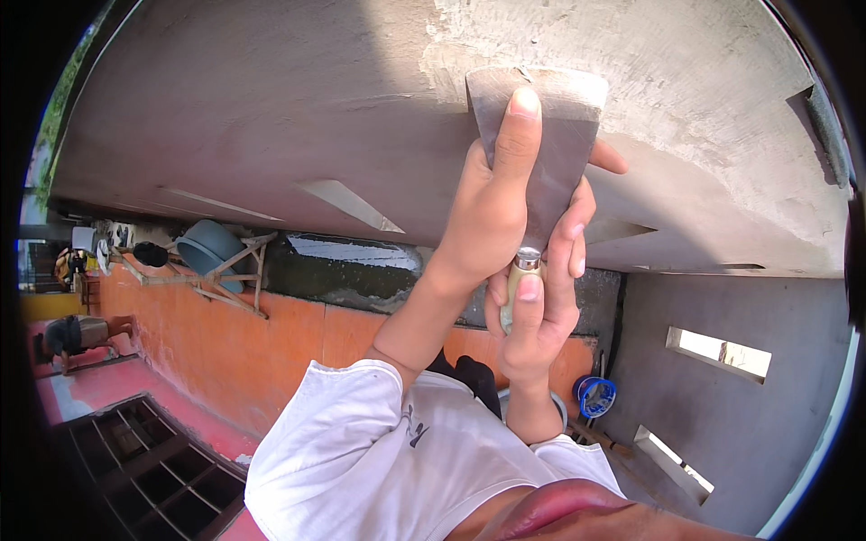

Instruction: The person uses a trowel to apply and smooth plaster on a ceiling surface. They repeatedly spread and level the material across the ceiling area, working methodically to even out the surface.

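Observation:
Both hands grip a wide putty knife (552,171), its flat metal blade pointing up against the grey plastered wall (298,99). My left hand (492,203) is closed around the blade, its thumb pressed flat along the face and a fingertip showing past the right edge. Lower down, my right hand (546,311) wraps the pale handle (516,287), with the thumb lying on it just below the shiny metal collar. The blade's broad edge touches or nearly touches a rougher, lighter patch of plaster (667,99); which of these I cannot tell.
A grey-blue tub (209,251) rests on a wooden trestle (257,270) to the left. A blue bucket (595,397) stands by the right-hand wall (731,298), which has slot openings. Another person (77,334) bends over at far left, near a dark grille (153,460).

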`<state>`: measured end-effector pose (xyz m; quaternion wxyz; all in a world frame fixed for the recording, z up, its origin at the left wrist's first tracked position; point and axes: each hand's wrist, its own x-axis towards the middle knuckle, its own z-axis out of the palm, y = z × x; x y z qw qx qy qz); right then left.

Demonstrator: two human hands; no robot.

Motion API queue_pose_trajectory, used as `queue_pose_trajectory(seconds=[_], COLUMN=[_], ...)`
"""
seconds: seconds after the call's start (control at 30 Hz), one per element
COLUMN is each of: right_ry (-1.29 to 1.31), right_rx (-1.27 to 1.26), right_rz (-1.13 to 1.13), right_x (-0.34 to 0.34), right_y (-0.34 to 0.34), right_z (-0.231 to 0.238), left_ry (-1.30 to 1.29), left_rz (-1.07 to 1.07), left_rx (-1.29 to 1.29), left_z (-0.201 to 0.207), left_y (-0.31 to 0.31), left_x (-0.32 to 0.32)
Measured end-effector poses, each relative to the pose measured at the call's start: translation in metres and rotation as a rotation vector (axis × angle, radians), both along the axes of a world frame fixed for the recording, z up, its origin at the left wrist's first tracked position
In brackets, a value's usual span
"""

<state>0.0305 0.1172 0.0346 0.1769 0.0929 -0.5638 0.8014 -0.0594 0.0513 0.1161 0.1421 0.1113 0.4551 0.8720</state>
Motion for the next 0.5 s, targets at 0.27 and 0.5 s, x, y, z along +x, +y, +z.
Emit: queue_pose_trajectory(seconds=[0.27, 0.5], right_ry=[0.050, 0.053], right_rx=[-0.124, -0.130], right_rz=[0.047, 0.023], right_x=[-0.005, -0.010], right_y=[-0.015, -0.014], right_z=[-0.003, 0.017], left_ry=[0.044, 0.063], left_rz=[-0.011, -0.009], left_rx=[-0.064, -0.087], left_z=[-0.007, 0.016], left_y=[-0.009, -0.002], left_x=[-0.005, -0.007])
